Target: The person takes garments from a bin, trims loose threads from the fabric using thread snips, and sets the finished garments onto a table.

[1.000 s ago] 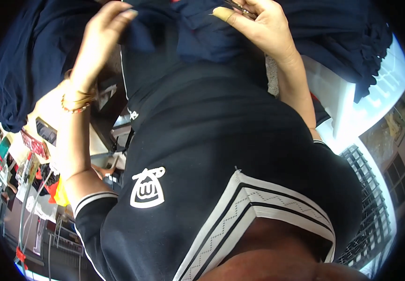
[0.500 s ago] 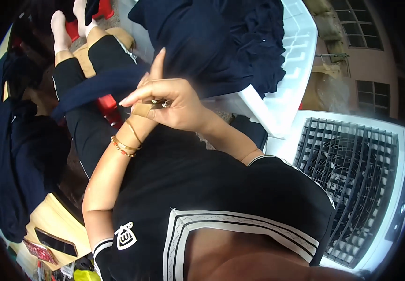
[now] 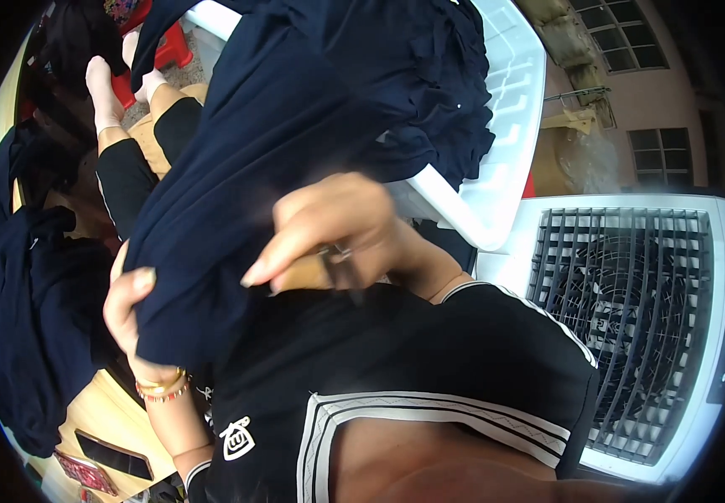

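Navy fabric [image 3: 236,176] stretches from the white plastic basket [image 3: 509,168] down across my lap. At its near left edge my left hand [image 3: 126,302] is closed on the cloth, the thumb on top and the other fingers partly behind it. In front of the fabric, my right hand [image 3: 337,222] is curled and blurred by motion, thumb and forefinger pointing left. Tucked in its palm is a small dark metal tool [image 3: 341,267] with a tan part beside it; its kind is too smeared to make out. Whether the right fingertips touch the cloth, I cannot tell.
A grey-white fan unit [image 3: 622,335] stands at the right. More navy cloth [image 3: 39,310] lies heaped at the left, over a wooden table [image 3: 98,402] that holds a dark phone [image 3: 113,455] and a red patterned item [image 3: 84,474]. Beyond my legs is a red stool [image 3: 175,46].
My hands have come apart. The left has moved down and left and taken hold of the navy fabric, now pulled toward me over my lap. The right has shifted right and down with its tool.
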`<action>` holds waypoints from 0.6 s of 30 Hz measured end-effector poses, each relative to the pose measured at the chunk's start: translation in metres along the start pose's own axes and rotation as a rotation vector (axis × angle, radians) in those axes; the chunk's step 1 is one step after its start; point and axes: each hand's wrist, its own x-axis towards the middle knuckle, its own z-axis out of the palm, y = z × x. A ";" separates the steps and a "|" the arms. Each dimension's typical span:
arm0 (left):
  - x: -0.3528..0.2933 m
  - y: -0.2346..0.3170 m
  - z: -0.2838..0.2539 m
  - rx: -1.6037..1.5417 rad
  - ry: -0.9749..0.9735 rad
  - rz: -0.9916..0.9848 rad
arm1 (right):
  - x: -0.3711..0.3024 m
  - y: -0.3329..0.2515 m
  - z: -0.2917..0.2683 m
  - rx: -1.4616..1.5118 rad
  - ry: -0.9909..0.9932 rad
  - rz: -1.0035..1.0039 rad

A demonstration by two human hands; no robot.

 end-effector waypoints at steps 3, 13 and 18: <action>0.001 0.005 -0.032 -0.179 -0.188 0.011 | -0.006 -0.014 -0.020 -0.102 0.201 0.020; 0.004 0.030 -0.052 -0.175 -0.072 0.144 | -0.014 0.005 -0.037 -0.706 0.507 -0.007; -0.015 0.046 -0.070 -0.149 0.069 0.199 | -0.011 0.029 -0.017 -0.603 0.323 0.023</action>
